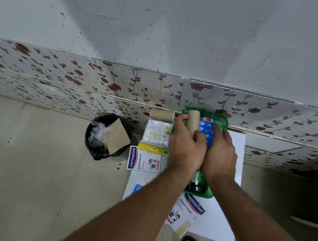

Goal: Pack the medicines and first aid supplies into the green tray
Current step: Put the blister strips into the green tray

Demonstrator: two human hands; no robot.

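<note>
My left hand [186,145] is gripping a tan roll [192,121] upright over the green tray [219,120]; my right hand [219,156] is pressing flat on a blue pack [205,132] inside it. A plaster box [144,159] is lying beside the tray.

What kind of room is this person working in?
Probably a home, perhaps a kitchen or utility corner: floral wall tiles, a tiled floor, and a black bin beside the white board.

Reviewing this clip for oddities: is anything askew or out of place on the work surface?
Yes. One Hansaplast packet lies tilted, hanging over the white board's near edge. The other Hansaplast packet also overhangs the left edge. Nothing looks spilled.
</note>
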